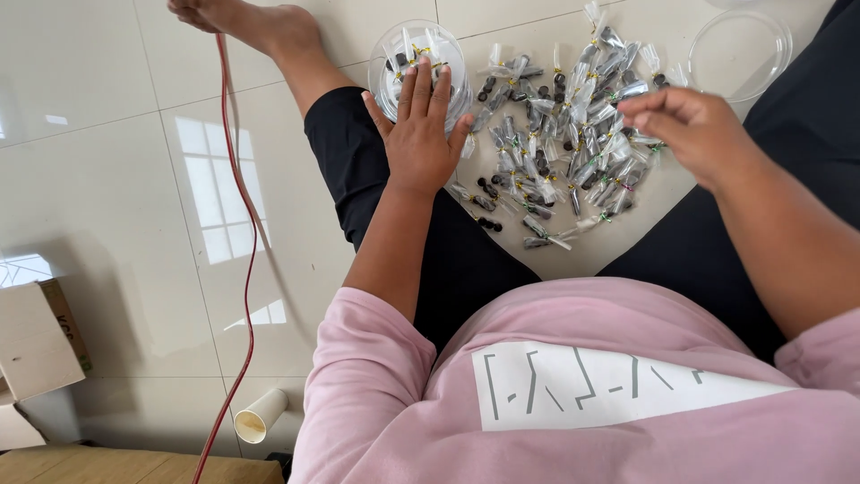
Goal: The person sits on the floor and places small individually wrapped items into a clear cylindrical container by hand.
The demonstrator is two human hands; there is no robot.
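I sit on a white tiled floor with my legs spread. My left hand (418,125) lies flat, fingers apart, on top of a clear round plastic container (391,56) that holds several small packets. My right hand (690,125) hovers over a heap of small clear packets (564,134) tied with thin wire, each holding dark pieces. Its fingers are curled together at the heap's right edge; whether they pinch a packet is hidden. A few loose dark pieces (488,190) lie beside the heap.
A clear round lid (740,54) lies at the top right. A red cable (244,224) runs down the floor on the left. A cardboard box (31,345) and a paper tube (260,415) sit at the lower left.
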